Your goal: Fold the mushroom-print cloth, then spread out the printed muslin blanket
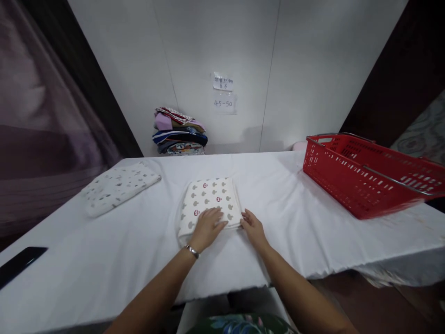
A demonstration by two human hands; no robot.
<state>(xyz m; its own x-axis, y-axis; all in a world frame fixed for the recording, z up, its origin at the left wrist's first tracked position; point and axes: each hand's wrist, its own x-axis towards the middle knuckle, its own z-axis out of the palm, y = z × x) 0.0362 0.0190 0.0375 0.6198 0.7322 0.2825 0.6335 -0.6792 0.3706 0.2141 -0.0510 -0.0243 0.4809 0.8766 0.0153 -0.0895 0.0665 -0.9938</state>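
Left hand (pixel 207 227) resting on folded patterned cloth (pixel 208 194), grip released; right hand (pixel 255 229) at cloth's four-o'clock corner, grip: cannot tell. Red basket (pixel 347 185) toward three o'clock.

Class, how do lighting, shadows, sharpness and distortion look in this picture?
Head view: soft light, with faint shadows low on the white wall; the dark upper right corner loses detail; the red basket looks stretched toward the right edge, its lower right part smeared; the mushroom-print cloth is clearer than the spotted cloth, whose left end blurs.
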